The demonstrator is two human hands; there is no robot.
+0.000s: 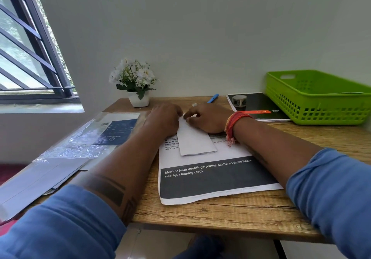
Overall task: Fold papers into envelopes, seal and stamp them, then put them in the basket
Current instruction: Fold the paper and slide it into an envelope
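Here we see the wooden tabletop [230, 208] with a green basket [321, 106] at its far right. Our folded paper [194, 140] lies on a printed sheet [210, 178] in the middle. Our left hand [163, 118] and right hand [208, 118] press its far end, fingers curled on the fold.

Head view | left hand [163, 121] and right hand [208, 119] pressing far end of folded white paper [195, 141] | paper lies on printed sheet [210, 175] on wooden table [220, 212] | green basket [319, 98] far right | blue pen [212, 98] behind hands
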